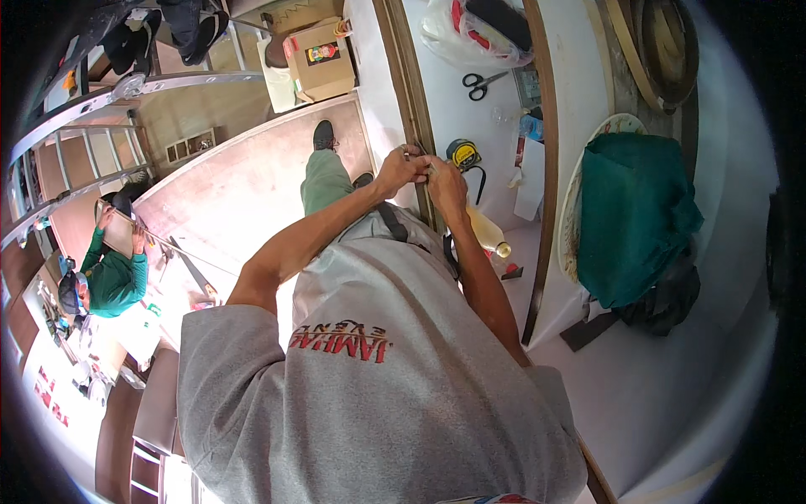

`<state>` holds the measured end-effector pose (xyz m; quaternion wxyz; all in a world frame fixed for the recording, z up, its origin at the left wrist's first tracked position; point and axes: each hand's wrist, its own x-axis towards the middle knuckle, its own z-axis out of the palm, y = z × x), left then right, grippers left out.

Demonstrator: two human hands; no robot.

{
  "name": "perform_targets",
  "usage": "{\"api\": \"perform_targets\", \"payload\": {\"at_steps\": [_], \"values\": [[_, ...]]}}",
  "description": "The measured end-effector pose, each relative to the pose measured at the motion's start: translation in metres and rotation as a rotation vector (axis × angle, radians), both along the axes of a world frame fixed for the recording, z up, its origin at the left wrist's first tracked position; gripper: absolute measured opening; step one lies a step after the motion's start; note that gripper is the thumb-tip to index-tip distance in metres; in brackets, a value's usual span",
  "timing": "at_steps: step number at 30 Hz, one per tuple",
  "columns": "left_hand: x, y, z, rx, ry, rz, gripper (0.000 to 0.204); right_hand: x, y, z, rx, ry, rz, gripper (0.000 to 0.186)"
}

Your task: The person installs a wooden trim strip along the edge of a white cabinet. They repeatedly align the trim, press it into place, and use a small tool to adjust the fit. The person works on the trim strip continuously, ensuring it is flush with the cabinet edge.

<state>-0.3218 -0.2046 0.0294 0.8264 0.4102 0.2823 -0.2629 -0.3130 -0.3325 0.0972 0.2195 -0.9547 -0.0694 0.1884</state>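
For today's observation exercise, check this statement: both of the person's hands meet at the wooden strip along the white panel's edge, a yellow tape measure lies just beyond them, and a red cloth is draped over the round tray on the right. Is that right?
Not quite. The cloth draped over the round tray is dark green, not red, as the head view shows. The rest holds: the left hand and right hand meet at the wooden strip, with the yellow tape measure just beyond.

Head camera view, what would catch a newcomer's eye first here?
Both hands, left hand and right hand, meet at the wooden strip edging the white table. Just beyond them lies a yellow tape measure, with scissors farther up. A green cloth covers the right side.
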Motion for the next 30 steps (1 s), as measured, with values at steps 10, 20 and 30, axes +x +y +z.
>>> {"api": "perform_targets", "payload": {"at_steps": [10, 20, 30], "values": [[0.005, 0.001, -0.003, -0.030, 0.022, -0.025, 0.045, 0.002, -0.007, -0.010, -0.082, 0.053, 0.029, 0.026], [0.004, 0.000, 0.003, -0.029, 0.005, -0.019, 0.037, 0.005, -0.007, -0.001, -0.042, 0.020, 0.050, 0.029], [0.007, -0.002, -0.013, -0.003, 0.013, 0.005, 0.044, -0.004, -0.006, -0.022, -0.072, -0.063, 0.000, 0.032]]}}
